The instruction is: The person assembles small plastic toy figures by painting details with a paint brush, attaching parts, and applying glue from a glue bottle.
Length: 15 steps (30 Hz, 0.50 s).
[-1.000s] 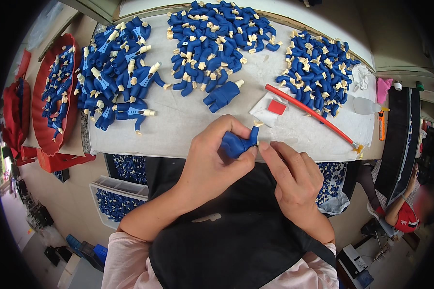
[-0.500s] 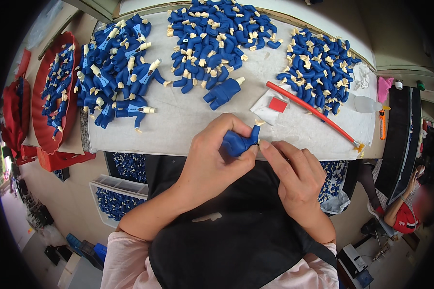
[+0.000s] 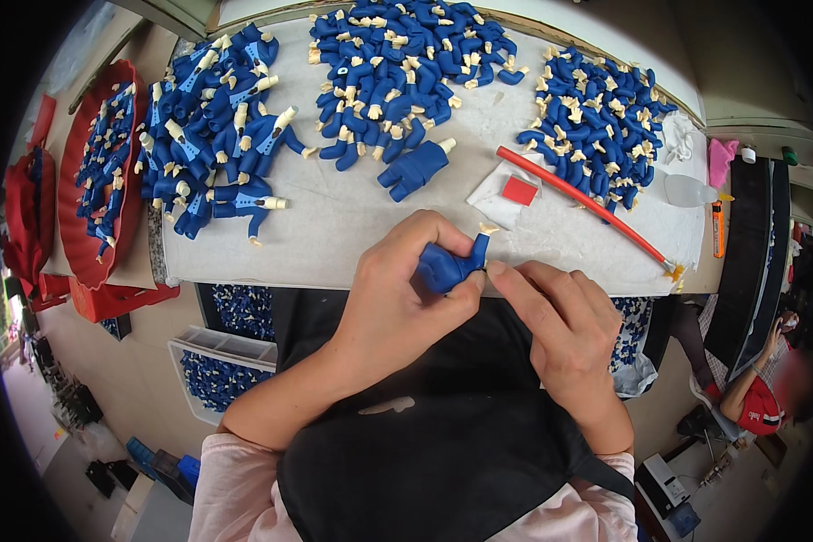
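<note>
My left hand (image 3: 402, 280) is wrapped round a blue doll body (image 3: 441, 269), above the table's near edge. A bent blue arm (image 3: 481, 248) with a cream hand sticks up from it. My right hand (image 3: 551, 316) is closed, thumb and forefinger pinched together against the right side of the doll body. What lies between those fingertips is hidden. Beyond my hands, a headless blue doll body (image 3: 415, 170) with a cream neck lies on the white table covering (image 3: 334, 239).
Loose doll arms lie in a middle pile (image 3: 393, 72) and a right pile (image 3: 596, 117). Jointed bodies (image 3: 217, 126) are heaped left, beside a red basin (image 3: 72, 199). A red-handled brush (image 3: 578, 199), a clear bottle (image 3: 686, 191) and an orange tube (image 3: 718, 230) lie right. Another person (image 3: 759, 397) sits far right.
My right hand has shifted slightly to the right, its back fingers opening out a little, while its fingertips stay at the doll body. My left hand keeps its hold, almost still.
</note>
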Tool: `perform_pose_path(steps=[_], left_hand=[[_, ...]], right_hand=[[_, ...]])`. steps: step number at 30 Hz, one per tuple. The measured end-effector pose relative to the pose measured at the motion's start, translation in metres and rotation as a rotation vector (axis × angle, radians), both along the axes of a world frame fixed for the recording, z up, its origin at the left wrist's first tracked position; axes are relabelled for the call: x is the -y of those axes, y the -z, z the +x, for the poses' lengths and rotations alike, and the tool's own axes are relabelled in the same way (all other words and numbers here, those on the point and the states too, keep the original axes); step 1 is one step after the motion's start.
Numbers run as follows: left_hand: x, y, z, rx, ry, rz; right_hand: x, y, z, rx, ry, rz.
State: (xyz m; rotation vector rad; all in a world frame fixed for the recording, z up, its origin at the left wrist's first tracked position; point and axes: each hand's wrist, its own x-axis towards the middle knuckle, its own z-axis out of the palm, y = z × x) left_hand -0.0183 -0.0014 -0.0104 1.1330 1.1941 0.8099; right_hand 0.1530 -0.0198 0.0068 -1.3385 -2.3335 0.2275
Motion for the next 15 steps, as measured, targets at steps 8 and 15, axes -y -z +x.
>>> perform_pose_path(steps=[8,15], left_hand=[[0.000,0.000,0.000,0.056,-0.025,-0.034],[-0.001,0.001,0.001,0.046,-0.008,0.012]], right_hand=[[0.003,-0.001,-0.003,0.150,0.018,0.054],[-0.005,0.003,0.006,-0.087,-0.015,-0.087]])
